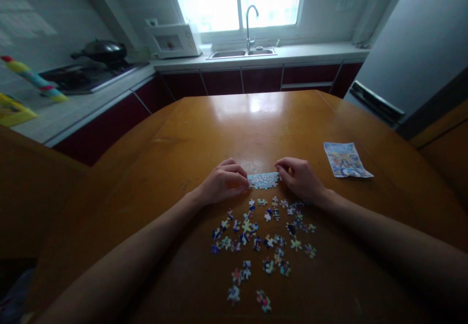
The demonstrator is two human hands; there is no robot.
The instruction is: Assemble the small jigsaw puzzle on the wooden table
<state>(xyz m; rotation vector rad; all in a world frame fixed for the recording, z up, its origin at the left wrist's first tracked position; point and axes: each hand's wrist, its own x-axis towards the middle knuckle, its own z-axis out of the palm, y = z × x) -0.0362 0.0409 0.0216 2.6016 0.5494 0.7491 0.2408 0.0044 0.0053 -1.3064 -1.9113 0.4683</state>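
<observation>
Right now both hands rest on a big round wooden table (183,134). The left hand (223,181) has its fingers curled in, and the fingertips press on the left end of a short joined strip of puzzle pieces (263,180). The right hand (300,178) is curled too, and its fingers touch the right end of the strip. So the strip lies flat on the table between the two hands, touched from both sides.

Behind the strip the table is bare and shiny all the way to its far edge, so the room is open there. To the left of the left hand the wood is bare too, out to the curved edge.

Just below the hands, closer to the person, lie lots of loose puzzle pieces (256,236). They are spread out, some touching and some apart, and sit between the two forearms. To the right of the right hand, a bit apart from it, lies a flat picture sheet (345,160).

Past the table is a counter with a sink (241,53) and tap under a bright window. A white microwave (174,41) stands to the left of the sink. Further left a dark pan (104,51) sits on the stove. A grey fridge (409,56) stands on the right.
</observation>
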